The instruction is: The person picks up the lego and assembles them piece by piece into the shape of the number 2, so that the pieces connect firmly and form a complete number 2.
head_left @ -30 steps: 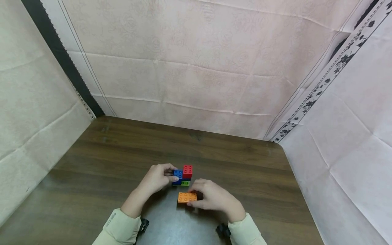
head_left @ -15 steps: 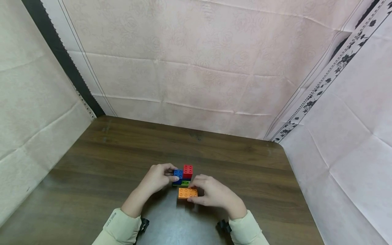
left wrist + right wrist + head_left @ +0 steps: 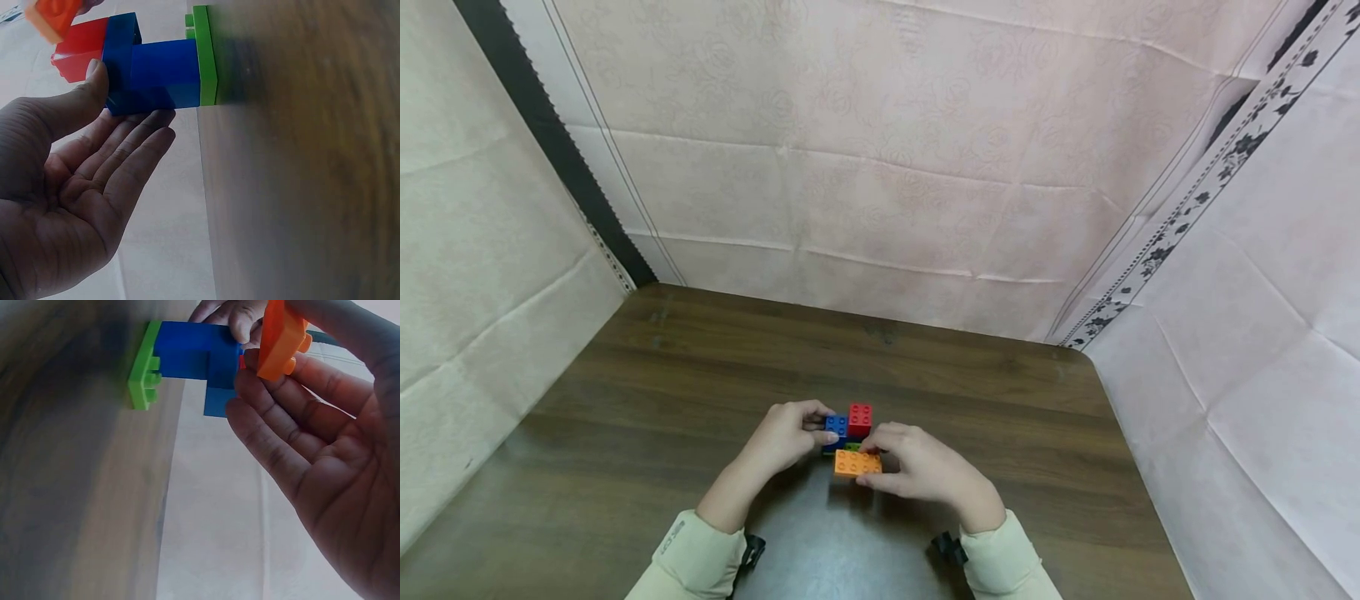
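Note:
A stack of toy building bricks stands on the table, with a green plate (image 3: 206, 59) at the bottom, blue bricks (image 3: 165, 72) above it and a red brick (image 3: 860, 419) on top. My left hand (image 3: 790, 435) grips the upper blue part from the left, thumb on the near side. My right hand (image 3: 921, 467) pinches an orange brick (image 3: 853, 462) with studs up, in front of the stack. In the right wrist view the orange brick (image 3: 279, 344) is raised well above the table, near the top of the stack. The green plate is partly covered in the head view.
The brown wooden table (image 3: 730, 358) spreads around the hands. Pale cloth (image 3: 880, 167) hangs behind the table's far edge, and more cloth stands at both sides.
My right hand has moved the orange brick away from me, closer to the stack, so it now covers part of the green plate in the head view. The left hand and stack stay put.

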`<state>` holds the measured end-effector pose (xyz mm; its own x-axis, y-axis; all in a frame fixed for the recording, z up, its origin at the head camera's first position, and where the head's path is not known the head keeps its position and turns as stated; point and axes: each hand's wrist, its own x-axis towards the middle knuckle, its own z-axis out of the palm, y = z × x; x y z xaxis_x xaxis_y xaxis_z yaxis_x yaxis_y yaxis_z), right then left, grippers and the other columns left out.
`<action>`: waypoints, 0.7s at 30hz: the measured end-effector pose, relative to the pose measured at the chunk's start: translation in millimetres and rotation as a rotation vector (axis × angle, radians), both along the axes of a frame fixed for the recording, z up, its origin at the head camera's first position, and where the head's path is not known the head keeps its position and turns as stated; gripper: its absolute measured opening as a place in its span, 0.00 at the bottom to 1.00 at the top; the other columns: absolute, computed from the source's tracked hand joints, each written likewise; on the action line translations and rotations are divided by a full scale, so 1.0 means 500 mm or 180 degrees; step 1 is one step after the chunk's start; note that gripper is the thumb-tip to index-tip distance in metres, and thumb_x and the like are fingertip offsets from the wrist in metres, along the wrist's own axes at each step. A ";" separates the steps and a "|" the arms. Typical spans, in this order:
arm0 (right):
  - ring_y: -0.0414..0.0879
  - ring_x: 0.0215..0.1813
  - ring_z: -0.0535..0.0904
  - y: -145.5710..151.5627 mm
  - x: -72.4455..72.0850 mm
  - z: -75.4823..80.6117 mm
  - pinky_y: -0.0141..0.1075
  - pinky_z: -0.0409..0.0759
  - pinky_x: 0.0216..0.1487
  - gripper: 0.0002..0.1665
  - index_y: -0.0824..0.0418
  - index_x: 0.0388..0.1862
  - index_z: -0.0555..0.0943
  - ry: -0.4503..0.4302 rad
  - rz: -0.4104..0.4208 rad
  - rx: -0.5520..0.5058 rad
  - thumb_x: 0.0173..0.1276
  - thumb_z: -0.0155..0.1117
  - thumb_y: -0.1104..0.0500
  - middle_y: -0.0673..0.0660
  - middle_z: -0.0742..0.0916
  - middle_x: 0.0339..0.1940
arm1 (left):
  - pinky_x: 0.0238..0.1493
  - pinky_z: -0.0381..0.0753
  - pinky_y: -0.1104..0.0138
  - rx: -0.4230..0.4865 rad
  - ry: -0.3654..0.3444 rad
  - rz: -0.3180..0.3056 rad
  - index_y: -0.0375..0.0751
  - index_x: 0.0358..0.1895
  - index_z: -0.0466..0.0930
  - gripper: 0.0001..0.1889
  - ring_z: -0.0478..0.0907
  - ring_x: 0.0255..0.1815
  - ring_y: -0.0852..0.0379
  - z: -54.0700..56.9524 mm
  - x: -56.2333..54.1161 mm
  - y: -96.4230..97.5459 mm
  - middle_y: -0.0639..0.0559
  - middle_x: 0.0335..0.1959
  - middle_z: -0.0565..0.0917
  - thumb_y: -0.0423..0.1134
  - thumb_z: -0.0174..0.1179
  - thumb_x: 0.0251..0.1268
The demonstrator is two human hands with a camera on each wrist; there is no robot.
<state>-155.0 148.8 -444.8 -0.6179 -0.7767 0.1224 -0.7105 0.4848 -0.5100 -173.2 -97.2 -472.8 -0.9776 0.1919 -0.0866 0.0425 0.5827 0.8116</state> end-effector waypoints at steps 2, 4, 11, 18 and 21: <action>0.34 0.45 0.78 -0.002 0.000 0.004 0.31 0.81 0.49 0.20 0.54 0.53 0.83 0.0059 0.0014 -0.0049 0.71 0.67 0.43 0.44 0.84 0.48 | 0.46 0.84 0.58 -0.0018 0.0011 -0.0004 0.48 0.46 0.87 0.11 0.83 0.40 0.59 -0.001 -0.001 0.000 0.54 0.40 0.87 0.39 0.72 0.61; 0.34 0.45 0.78 -0.004 0.000 0.011 0.30 0.81 0.48 0.20 0.54 0.53 0.82 0.0154 0.0038 -0.0126 0.71 0.67 0.43 0.45 0.84 0.48 | 0.46 0.84 0.58 -0.0047 0.0029 -0.0008 0.48 0.46 0.87 0.11 0.83 0.40 0.59 -0.003 -0.002 0.000 0.54 0.40 0.87 0.38 0.72 0.61; 0.36 0.48 0.79 -0.005 -0.007 0.043 0.28 0.80 0.47 0.19 0.57 0.54 0.82 0.0417 0.0177 -0.0730 0.67 0.73 0.54 0.47 0.84 0.50 | 0.44 0.84 0.61 -0.0034 0.0018 -0.0018 0.47 0.47 0.86 0.11 0.83 0.40 0.60 -0.006 -0.004 -0.002 0.52 0.41 0.87 0.36 0.72 0.62; 0.39 0.51 0.81 -0.004 -0.025 0.060 0.32 0.81 0.51 0.20 0.60 0.58 0.81 0.0801 0.0018 -0.0851 0.69 0.71 0.57 0.50 0.84 0.52 | 0.46 0.84 0.58 -0.0032 -0.0045 -0.0015 0.47 0.48 0.86 0.12 0.82 0.40 0.59 0.000 0.000 -0.003 0.54 0.40 0.86 0.40 0.72 0.61; 0.39 0.52 0.81 -0.005 -0.032 0.061 0.33 0.82 0.52 0.21 0.59 0.59 0.81 0.0877 -0.0163 -0.0818 0.70 0.70 0.55 0.50 0.84 0.53 | 0.47 0.84 0.57 -0.0031 -0.0031 -0.0042 0.47 0.47 0.86 0.12 0.82 0.40 0.58 0.000 0.000 -0.004 0.56 0.39 0.86 0.40 0.72 0.61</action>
<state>-171.1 146.3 -414.4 -0.5718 -0.6681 0.4761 -0.8161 0.4044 -0.4128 -173.0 -99.0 -473.0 -0.9740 0.2040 -0.0981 0.0423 0.5900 0.8063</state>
